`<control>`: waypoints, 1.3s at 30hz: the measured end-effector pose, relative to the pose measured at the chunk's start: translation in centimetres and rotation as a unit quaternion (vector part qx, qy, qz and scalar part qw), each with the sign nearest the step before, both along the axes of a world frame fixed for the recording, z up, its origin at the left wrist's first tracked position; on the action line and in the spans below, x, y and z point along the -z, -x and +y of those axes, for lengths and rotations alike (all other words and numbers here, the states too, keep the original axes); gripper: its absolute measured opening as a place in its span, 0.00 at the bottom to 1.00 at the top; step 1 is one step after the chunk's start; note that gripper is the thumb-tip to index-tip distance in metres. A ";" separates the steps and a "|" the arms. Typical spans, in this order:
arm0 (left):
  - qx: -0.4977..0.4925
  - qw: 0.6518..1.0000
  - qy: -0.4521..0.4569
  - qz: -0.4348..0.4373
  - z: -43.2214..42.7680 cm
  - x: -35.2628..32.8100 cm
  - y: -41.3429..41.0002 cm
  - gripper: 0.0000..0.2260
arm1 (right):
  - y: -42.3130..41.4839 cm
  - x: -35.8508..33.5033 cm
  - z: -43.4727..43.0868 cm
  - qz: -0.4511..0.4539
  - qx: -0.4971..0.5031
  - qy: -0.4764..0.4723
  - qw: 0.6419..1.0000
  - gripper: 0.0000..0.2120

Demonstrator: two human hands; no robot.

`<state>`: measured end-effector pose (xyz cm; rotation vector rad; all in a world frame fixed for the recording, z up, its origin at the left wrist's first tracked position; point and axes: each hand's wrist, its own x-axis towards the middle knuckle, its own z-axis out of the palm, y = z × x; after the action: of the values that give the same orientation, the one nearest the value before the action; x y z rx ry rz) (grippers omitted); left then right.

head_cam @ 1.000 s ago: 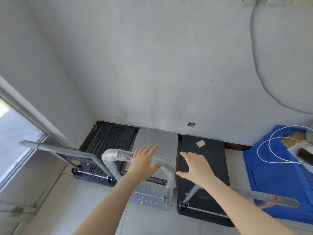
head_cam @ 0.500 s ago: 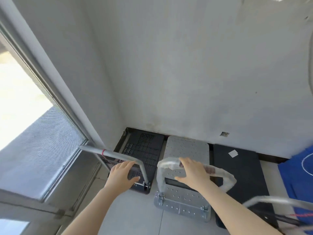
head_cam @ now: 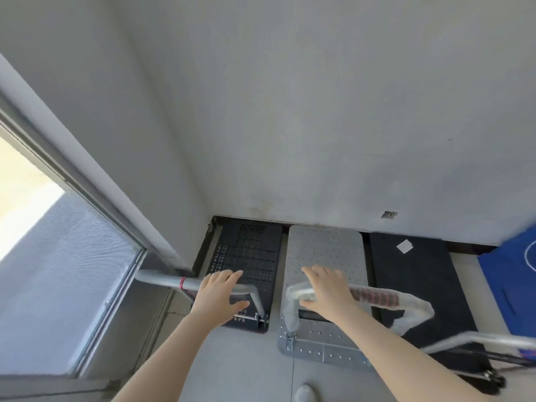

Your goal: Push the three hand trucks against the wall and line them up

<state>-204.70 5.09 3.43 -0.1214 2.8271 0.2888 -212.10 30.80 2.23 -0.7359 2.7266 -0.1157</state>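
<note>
Three hand trucks stand side by side with their far ends at the grey wall [head_cam: 319, 111]. The left one is a black perforated platform [head_cam: 249, 250] with a bare grey metal handle [head_cam: 171, 281]. My left hand [head_cam: 217, 297] lies over that handle, fingers spread. The middle grey dotted platform [head_cam: 324, 250] has a plastic-wrapped handle [head_cam: 377, 297]; my right hand [head_cam: 327, 291] rests on it, fingers extended and not clearly closed around it. The right truck is a solid black platform [head_cam: 414, 280] with a grey handle [head_cam: 475, 340] at the lower right.
A window with a grey frame [head_cam: 87, 198] fills the left side. A blue crate [head_cam: 513, 274] sits at the right edge beside the black platform. A dark baseboard runs along the wall. A shoe tip [head_cam: 304, 394] shows on the floor below.
My left hand moved from the wrapped handle to the left truck's metal handle, and my right hand went onto the wrapped handle. The view swung left toward the window.
</note>
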 end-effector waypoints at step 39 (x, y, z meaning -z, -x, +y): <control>0.099 0.982 0.015 -0.161 -3.8 9.0 7.8 0.19 | 3.6 6.3 -1.8 -0.073 0.044 -0.119 0.989 0.20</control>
<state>-212.52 1.30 -5.58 0.0989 2.4984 0.1647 -215.71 28.97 -4.04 -0.5180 2.5742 0.1295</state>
